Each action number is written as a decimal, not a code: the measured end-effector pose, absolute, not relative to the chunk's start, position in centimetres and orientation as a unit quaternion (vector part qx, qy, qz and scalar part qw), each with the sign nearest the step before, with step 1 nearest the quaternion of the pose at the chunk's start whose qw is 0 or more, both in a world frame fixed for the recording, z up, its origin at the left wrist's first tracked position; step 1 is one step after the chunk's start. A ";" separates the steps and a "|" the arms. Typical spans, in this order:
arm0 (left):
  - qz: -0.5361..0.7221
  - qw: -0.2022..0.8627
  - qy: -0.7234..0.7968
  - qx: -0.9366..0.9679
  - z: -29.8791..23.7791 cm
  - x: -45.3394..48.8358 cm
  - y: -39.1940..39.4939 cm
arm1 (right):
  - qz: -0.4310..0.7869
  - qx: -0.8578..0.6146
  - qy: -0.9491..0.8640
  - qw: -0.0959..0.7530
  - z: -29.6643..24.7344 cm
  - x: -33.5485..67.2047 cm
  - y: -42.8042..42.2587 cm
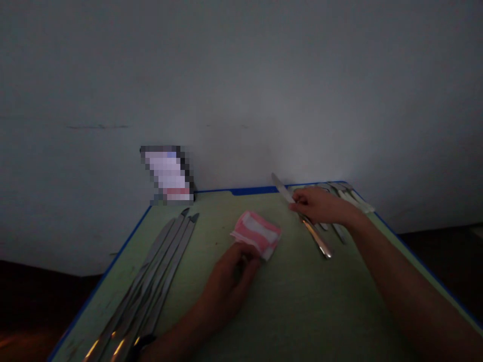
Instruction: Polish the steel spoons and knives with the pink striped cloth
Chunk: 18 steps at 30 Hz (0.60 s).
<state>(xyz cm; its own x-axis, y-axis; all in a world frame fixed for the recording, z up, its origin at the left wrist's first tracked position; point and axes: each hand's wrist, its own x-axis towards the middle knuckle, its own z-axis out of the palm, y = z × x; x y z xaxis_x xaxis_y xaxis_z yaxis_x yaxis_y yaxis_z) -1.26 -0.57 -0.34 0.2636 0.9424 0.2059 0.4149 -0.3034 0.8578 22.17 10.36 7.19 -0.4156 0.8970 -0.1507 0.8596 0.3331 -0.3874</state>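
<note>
My left hand [233,279] rests on the green table top, fingers curled onto the near edge of a folded pink and white cloth [257,233]. Over at the far right, my right hand [319,204] is closed round a table knife [302,214]; its blade points away to the upper left and its handle lies toward me. The scene is dim.
Several knives [151,286] lie side by side along the table's left edge. More cutlery [349,198] lies at the far right corner behind my right hand. The table [302,311] has a blue rim and stands against a pale wall. A blurred-out item [168,174] leans at the back left.
</note>
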 end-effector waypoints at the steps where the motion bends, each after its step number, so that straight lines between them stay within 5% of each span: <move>1: 0.361 0.337 0.461 0.737 -0.4 -1.3 -0.7 | 0.195 -0.553 -0.810 0.028 7.0 22.6 10.7; 7: 0.308 0.321 0.448 0.775 -0.5 -1.2 -0.7 | 0.209 -0.559 -0.798 -0.082 5.2 23.1 11.7; 18: 0.272 0.314 0.426 0.804 -0.2 -1.0 -0.8 | 0.145 -0.621 -0.765 -0.094 3.8 20.8 10.6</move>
<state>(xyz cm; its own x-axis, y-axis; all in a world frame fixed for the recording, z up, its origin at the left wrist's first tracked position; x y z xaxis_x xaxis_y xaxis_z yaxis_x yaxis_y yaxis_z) -1.04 -0.82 -0.23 0.4891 0.8554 0.1705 0.5140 -0.4405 0.7360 20.82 10.64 3.76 -0.2123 0.9221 -0.3235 0.9765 0.1879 -0.1050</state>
